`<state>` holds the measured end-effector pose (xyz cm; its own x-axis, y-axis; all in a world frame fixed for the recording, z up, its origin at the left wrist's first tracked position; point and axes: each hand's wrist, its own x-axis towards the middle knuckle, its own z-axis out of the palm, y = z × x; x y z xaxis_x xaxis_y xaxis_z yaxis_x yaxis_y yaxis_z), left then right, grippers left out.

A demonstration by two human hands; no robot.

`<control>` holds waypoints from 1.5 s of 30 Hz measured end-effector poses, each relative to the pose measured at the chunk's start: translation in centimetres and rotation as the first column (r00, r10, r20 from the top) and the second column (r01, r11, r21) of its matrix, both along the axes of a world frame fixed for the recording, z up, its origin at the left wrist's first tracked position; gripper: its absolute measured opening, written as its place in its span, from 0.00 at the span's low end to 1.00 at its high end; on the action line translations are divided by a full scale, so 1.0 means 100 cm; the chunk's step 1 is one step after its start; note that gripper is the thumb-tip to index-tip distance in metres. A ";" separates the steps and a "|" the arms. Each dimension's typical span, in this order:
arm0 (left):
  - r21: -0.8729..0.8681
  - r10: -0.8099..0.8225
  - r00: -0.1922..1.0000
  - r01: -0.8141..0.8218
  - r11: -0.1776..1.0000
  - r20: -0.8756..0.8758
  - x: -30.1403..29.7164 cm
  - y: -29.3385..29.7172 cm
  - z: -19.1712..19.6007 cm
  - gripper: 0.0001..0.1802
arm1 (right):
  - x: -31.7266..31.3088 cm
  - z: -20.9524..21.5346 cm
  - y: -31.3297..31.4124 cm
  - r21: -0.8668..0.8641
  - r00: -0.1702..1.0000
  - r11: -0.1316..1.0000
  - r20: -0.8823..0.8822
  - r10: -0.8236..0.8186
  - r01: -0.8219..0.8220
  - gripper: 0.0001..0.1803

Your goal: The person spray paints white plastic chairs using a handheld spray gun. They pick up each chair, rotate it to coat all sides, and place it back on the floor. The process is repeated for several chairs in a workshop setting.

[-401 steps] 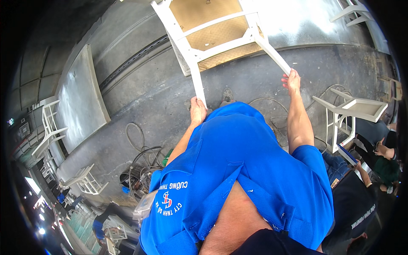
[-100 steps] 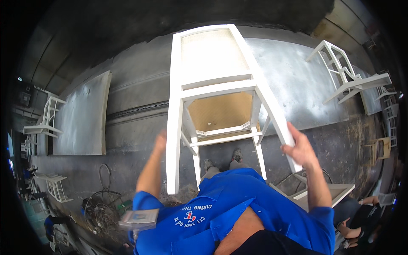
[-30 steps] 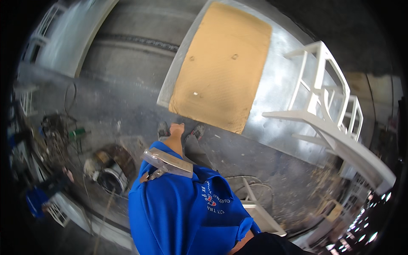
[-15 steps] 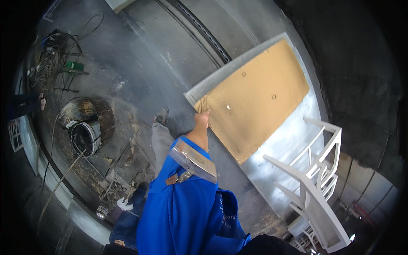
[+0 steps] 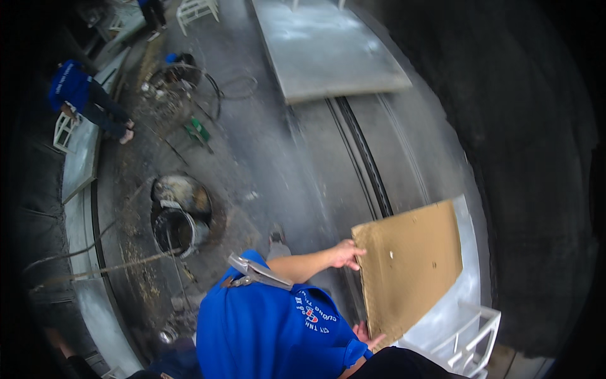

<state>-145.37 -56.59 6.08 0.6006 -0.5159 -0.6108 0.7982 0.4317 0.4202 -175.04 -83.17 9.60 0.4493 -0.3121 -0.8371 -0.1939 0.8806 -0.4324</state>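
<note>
No packages, signs or screens showed anywhere in the view. The only label-like mark was a small printed emblem (image 5: 314, 314) on the near blue shirt, low in the middle of the picture: a short curved line of white lettering beside a small red and white badge, set on the blue cloth just left of the flat brown cardboard sheet (image 5: 410, 268). The cardboard itself carried no label, only plain brown faces and a few small pale spots.
</note>
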 end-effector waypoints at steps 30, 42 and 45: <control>0.974 0.019 0.974 -0.225 -0.039 0.226 0.230 0.547 -0.059 0.32 | 0.744 -0.057 0.459 0.145 0.787 0.857 0.493 0.370 -0.494 0.28; 0.911 0.112 0.975 0.133 0.391 -0.191 0.071 0.583 -0.107 0.20 | 0.863 -0.097 0.562 0.240 0.884 0.887 0.363 0.295 -0.395 0.29; 0.873 0.338 0.930 -0.040 0.486 -0.146 0.110 0.589 -0.099 0.19 | 0.884 -0.102 0.584 0.241 0.889 0.890 0.352 0.292 -0.388 0.30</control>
